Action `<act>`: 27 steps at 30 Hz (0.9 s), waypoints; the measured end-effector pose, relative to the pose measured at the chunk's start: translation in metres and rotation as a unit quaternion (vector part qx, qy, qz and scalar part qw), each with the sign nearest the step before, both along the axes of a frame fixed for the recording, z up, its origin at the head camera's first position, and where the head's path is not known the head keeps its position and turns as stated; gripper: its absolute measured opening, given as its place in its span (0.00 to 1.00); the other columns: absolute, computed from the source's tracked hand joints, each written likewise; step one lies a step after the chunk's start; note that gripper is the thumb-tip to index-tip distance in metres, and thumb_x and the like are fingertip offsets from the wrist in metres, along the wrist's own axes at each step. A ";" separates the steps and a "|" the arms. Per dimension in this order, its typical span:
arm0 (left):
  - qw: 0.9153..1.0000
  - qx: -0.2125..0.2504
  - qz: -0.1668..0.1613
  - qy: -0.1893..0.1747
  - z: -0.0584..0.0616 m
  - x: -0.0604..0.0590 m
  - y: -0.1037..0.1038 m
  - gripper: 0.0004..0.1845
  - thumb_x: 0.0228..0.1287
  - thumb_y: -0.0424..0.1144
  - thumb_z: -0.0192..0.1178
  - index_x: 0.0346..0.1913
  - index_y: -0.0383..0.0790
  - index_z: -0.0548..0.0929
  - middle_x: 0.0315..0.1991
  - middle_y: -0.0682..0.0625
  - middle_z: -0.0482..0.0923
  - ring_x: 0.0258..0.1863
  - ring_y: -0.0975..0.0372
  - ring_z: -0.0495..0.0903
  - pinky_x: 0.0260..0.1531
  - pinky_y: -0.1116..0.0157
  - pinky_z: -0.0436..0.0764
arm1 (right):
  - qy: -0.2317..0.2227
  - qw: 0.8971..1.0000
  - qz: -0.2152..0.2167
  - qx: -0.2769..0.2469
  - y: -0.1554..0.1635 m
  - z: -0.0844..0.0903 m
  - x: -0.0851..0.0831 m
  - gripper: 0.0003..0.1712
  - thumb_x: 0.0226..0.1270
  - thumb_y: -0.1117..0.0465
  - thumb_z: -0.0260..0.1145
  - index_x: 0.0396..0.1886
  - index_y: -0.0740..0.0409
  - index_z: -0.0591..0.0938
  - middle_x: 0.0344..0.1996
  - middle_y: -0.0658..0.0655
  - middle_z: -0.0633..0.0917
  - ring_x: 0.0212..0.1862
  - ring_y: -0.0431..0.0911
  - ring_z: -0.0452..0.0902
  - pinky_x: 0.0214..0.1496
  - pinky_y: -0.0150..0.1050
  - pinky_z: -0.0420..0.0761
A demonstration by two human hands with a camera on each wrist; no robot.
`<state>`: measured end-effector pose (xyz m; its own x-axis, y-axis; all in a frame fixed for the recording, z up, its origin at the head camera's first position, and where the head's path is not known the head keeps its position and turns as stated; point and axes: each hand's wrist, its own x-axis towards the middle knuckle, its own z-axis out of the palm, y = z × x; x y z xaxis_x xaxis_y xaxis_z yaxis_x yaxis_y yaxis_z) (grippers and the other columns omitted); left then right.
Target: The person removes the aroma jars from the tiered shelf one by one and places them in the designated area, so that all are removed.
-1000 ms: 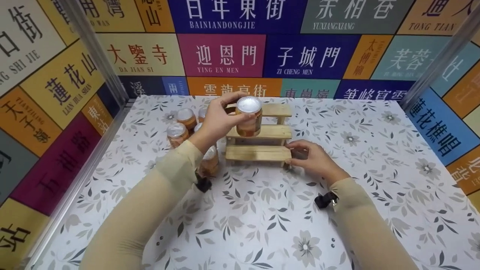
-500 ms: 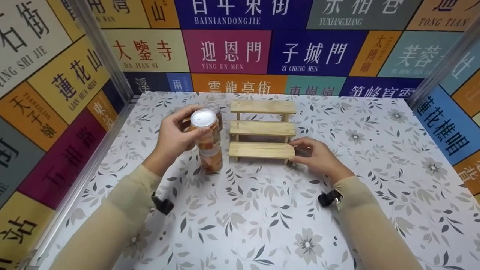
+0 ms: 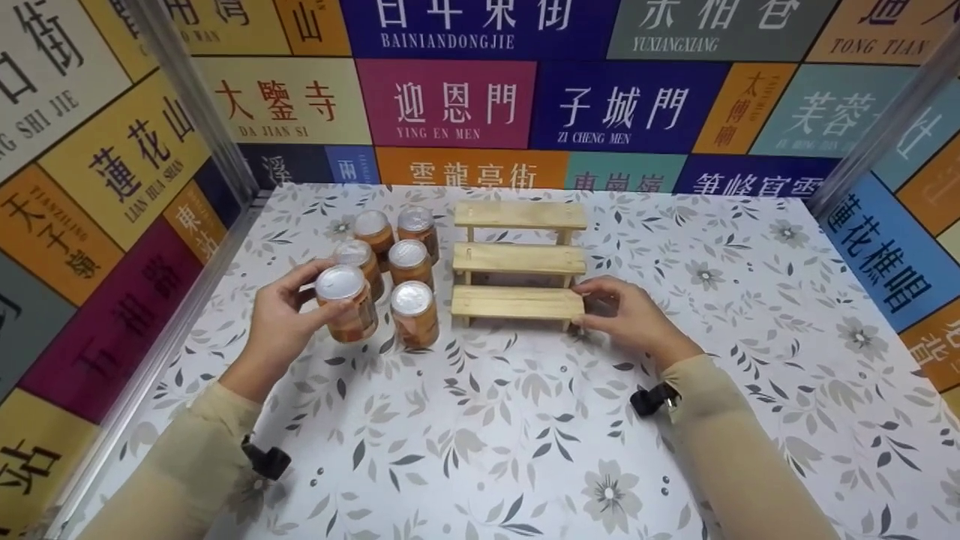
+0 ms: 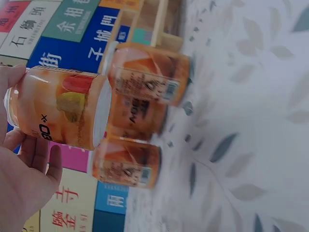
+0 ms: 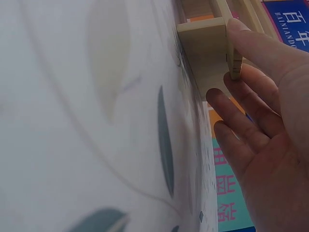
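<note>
- Standing just right of the held jar, five other jars are clustered on the desk.
- The jar is gripped by the left hand.
- The wooden step rack is touched by the right hand, fingers relaxed.

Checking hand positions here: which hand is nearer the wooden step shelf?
Right. The right hand touches the wooden step shelf at its right end; the left hand holds a jar off to its left.

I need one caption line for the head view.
Left hand holds a jar beside five others; right hand steadies the wooden step rack.
</note>
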<state>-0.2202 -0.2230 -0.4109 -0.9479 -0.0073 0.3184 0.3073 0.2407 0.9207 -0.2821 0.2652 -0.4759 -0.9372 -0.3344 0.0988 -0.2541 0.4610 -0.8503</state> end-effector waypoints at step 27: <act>0.988 -0.056 -0.019 -0.140 -0.029 -0.003 -0.010 0.36 0.51 0.45 0.73 0.64 0.42 0.73 0.61 0.48 0.73 0.60 0.56 0.71 0.59 0.63 0.75 | 0.016 0.998 0.012 0.065 0.001 0.017 0.005 0.32 0.52 0.52 0.76 0.58 0.51 0.78 0.59 0.51 0.78 0.64 0.50 0.70 0.73 0.53 0.63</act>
<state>-0.2228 -0.2334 -0.4403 -0.9979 0.0501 0.0406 0.0552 0.3385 0.9393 -0.2770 0.2665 -0.4589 -0.9257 -0.3690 0.0825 -0.2926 0.5608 -0.7745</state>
